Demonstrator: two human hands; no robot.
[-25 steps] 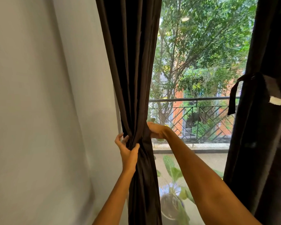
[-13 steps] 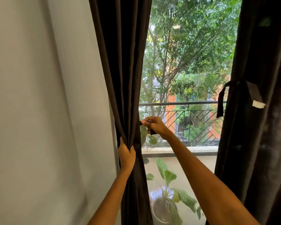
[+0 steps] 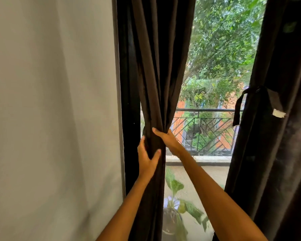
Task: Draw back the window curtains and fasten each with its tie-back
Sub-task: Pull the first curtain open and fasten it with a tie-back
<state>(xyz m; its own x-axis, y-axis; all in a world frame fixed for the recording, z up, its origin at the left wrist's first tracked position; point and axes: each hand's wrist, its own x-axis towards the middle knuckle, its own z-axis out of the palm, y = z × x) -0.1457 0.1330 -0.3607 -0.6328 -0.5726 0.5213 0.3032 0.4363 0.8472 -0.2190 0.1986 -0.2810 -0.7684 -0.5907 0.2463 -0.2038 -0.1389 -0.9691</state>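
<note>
Both hands hold the same gathered bunch of the left curtain (image 3: pixel 156 66) near the middle of the frame. The left hand (image 3: pixel 147 158) wraps the bunch from the left side, the thumb lying across the front of the cloth and the fingers going behind it. The right hand (image 3: pixel 165 139) grips the bunch a little higher, from the right side, with its thumb on the front folds and the other fingers hidden behind the cloth. The two hands almost touch each other.

At the far left of the frame there is a plain pale wall (image 3: pixel 50 110). Next to it stands a dark window frame (image 3: pixel 129 101), and the left curtain hangs in front of it, drawn together into narrow folds from the top of the picture down to the bottom edge.

In the centre-right, through the glass, a black balcony railing (image 3: pixel 203 129) and green trees are visible, and lower down a potted plant (image 3: pixel 175 211), slightly blurred.

At the right edge hangs the right curtain (image 3: pixel 281 136), dark and full. A tie-back (image 3: pixel 250 94) goes around it in the upper right part, with a loose end hanging down at its left side and a small white tag (image 3: pixel 278 113) on its right end.
</note>
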